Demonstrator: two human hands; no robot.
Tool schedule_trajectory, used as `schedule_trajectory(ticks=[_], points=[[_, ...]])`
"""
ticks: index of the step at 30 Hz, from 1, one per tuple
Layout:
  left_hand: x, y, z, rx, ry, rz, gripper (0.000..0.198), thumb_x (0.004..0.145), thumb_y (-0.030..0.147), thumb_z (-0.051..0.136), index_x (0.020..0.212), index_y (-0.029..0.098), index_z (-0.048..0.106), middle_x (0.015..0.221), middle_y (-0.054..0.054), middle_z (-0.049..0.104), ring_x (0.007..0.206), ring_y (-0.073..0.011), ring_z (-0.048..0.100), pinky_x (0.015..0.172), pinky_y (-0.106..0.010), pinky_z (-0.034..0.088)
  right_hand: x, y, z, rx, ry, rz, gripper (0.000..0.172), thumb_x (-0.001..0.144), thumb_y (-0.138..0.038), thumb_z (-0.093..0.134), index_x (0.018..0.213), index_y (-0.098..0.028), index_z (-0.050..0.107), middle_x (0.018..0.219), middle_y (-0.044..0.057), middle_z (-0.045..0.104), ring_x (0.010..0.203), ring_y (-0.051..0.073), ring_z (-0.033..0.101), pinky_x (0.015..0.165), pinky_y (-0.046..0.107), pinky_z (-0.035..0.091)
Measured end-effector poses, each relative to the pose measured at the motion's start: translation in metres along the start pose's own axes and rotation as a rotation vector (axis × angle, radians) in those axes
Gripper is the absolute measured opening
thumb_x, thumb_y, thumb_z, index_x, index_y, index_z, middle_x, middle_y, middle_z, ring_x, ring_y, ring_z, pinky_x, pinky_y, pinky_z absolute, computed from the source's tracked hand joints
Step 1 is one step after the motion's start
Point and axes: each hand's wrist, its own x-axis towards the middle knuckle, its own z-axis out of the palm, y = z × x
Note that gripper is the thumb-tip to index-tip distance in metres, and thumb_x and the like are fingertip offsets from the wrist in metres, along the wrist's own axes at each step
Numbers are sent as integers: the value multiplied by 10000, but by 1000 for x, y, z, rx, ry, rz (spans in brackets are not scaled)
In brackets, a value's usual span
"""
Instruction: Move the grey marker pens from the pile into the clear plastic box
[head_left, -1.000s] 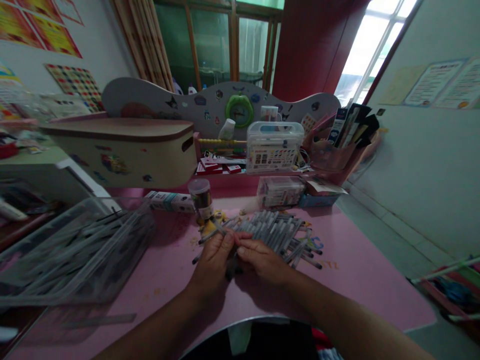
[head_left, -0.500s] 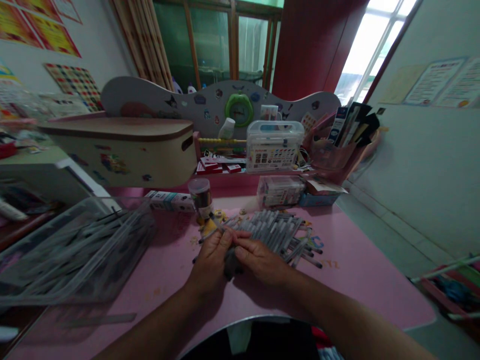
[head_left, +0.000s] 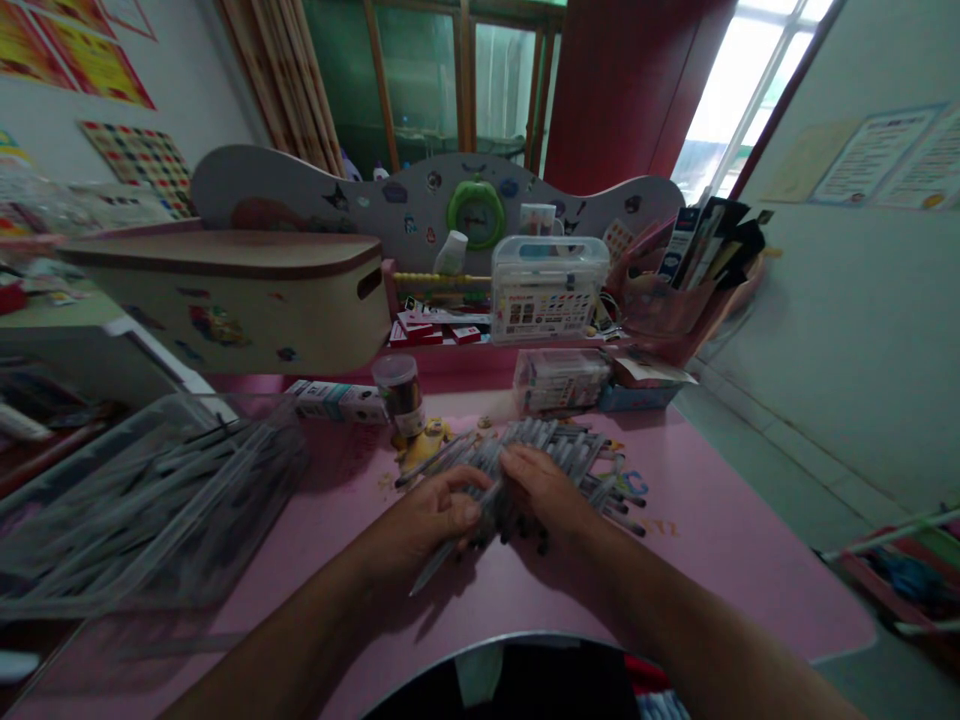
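Pinching a pen (head_left: 433, 570) in the left hand (head_left: 431, 510), pointing tip-first below it and leftward, slanting lengthwise toward the right hand (head_left: 544, 490); looking slim, greyish, sharp-tipped. Curling the right hand over pens (head_left: 537, 432); cannot tell if gripping.

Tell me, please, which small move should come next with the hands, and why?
Probably lift the pen clear with the left hand: that hand holds it, its tapered end sticks out toward the person, and its other end overlaps the pile of pens in view. The right hand is at the pile; whether it grips anything is unclear.
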Motion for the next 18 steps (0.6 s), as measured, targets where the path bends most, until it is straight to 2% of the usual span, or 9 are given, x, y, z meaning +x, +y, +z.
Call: schedule_trajectory(ticks=[3,6,8,10,13,15,18], points=[[1,-3,-5,-19,-62,-33,433,726,469,813,1010,199,627,531,44,561,401,-71,431,384,-153,291,2,6,-2,-91,-56,-2,474,813,-596,655,605,-202,491,535,-62,382,484,87,302,452,229,209],[2,-2,-4,-169,-39,-4,369,770,437,785,1022,208,644,507,56,540,353,-53,371,357,-148,297,3,8,-3,-78,-49,41,497,818,-645,628,622,-205,508,491,-79,353,440,78,261,424,228,169],[1,0,2,-279,16,39,286,790,359,772,996,187,674,524,38,559,368,-52,402,380,-152,347,3,7,-3,-49,-23,71,503,816,-658,622,623,-209,503,462,-90,338,409,72,235,403,229,146],[-2,2,9,-336,78,68,237,778,274,767,976,163,704,606,-3,620,435,-80,499,426,-185,431,2,5,-2,-8,24,76,511,804,-661,632,611,-214,478,453,-94,341,391,66,230,389,228,143],[-7,4,18,-269,211,84,353,707,166,791,1054,188,727,845,-56,720,597,-154,635,473,-247,509,2,1,-1,58,97,85,523,779,-663,655,601,-219,442,458,-100,341,377,55,228,376,224,140],[-8,2,21,-192,313,117,374,694,160,814,1058,203,742,906,-61,741,670,-172,669,521,-259,533,1,0,0,72,114,97,524,769,-663,666,606,-217,444,463,-101,346,373,51,231,372,219,137],[-4,-5,23,-195,397,200,270,732,261,822,980,173,763,836,-73,759,740,-199,706,662,-307,576,0,0,1,87,96,113,524,781,-674,646,620,-212,457,462,-98,355,376,50,233,380,209,144]])
